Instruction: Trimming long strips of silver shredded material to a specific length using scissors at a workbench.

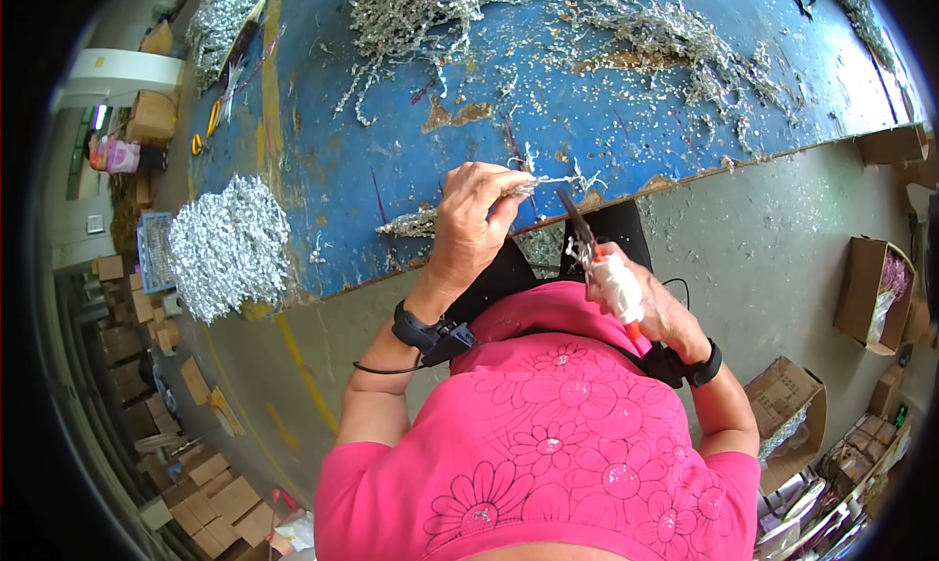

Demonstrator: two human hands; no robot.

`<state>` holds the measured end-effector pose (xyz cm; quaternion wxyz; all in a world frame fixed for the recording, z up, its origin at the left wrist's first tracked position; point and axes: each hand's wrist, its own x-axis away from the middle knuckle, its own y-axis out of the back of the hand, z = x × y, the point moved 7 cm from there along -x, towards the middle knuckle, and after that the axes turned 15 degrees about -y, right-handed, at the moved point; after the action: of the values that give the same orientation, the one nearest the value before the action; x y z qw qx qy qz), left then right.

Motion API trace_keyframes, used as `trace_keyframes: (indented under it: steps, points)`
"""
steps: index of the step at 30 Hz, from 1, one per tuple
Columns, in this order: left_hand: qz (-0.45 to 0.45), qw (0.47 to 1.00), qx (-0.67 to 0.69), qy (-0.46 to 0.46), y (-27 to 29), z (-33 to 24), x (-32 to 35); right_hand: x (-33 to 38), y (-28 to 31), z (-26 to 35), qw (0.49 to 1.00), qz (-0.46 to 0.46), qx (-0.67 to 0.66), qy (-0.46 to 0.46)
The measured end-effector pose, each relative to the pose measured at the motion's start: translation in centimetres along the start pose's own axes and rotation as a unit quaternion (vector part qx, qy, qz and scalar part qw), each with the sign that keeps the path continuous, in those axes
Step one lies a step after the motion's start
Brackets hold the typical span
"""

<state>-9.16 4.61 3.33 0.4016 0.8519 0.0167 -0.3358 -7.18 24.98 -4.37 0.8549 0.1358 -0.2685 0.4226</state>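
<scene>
My left hand (466, 228) is closed around a thin bundle of silver glittery sprigs (406, 224) near the front edge of the blue worktable (342, 179). One end of the bundle lies to the left of the hand. Frayed tips stick out to the right past my pinched thumb and forefinger. In my right hand (665, 312) is a pair of scissors (581, 230) with orange handles wrapped in white material. The blades point up toward the frayed tips, just off the table edge. Whether they touch the tips, I cannot tell.
A silver pile (230, 250) sits at the table's left front corner. Larger silver heaps (416, 13) and loose strands (694, 47) lie farther back. Orange-handled scissors (207, 129) rest at the left. Cardboard boxes (787, 414) stand on the floor at right, more (220, 493) at lower left.
</scene>
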Motion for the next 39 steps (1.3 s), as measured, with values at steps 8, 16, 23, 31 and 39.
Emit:
trace_keyframes:
  steps: [8,16,23,31,39]
  points:
    - [-0.021,0.994,0.086,0.065,0.2,0.0,0.0,-0.9,-1.4,1.2,0.989,-0.037,0.099,0.102]
    - [-0.002,0.967,0.176,0.185,-0.4,0.7,0.7,-1.0,-0.8,2.3,0.988,-0.078,0.123,0.056]
    - [0.015,0.965,0.181,0.189,-0.4,0.7,0.6,-1.1,-0.4,2.9,0.977,-0.136,0.165,0.025]
    - [0.007,0.967,0.18,0.182,-0.6,0.9,0.6,-1.4,-0.1,2.3,0.973,-0.161,0.145,0.081]
    - [-0.01,0.957,0.202,0.21,-0.9,1.5,1.0,-1.4,0.4,2.1,0.986,-0.149,0.051,0.064]
